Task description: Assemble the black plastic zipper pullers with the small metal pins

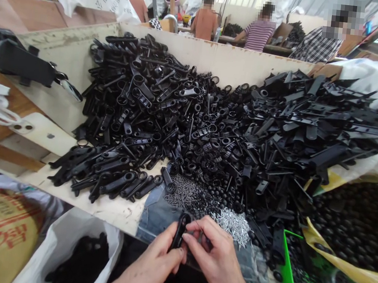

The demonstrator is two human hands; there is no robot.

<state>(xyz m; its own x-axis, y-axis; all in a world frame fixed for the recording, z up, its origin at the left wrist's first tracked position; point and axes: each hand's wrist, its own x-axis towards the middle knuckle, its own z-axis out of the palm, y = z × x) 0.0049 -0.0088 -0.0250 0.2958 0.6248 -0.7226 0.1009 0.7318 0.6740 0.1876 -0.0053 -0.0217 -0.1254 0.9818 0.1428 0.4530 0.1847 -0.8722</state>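
My left hand is closed around a long black plastic part with a rounded, ringed end, held upright near the table's front edge. My right hand is pinched just beside that part; whatever lies between its fingertips is too small to make out. Just beyond the hands are a heap of small grey metal pieces and a pile of shiny silver screws or pins. Similar black parts lie in a row to the left. A dark cloth or sheet covers the table's front.
Large heaps of black plastic parts and flat black pieces fill the walled table. A white sack stands front left, a green crate and a bag of black balls right. A phone lies left. Several people sit behind.
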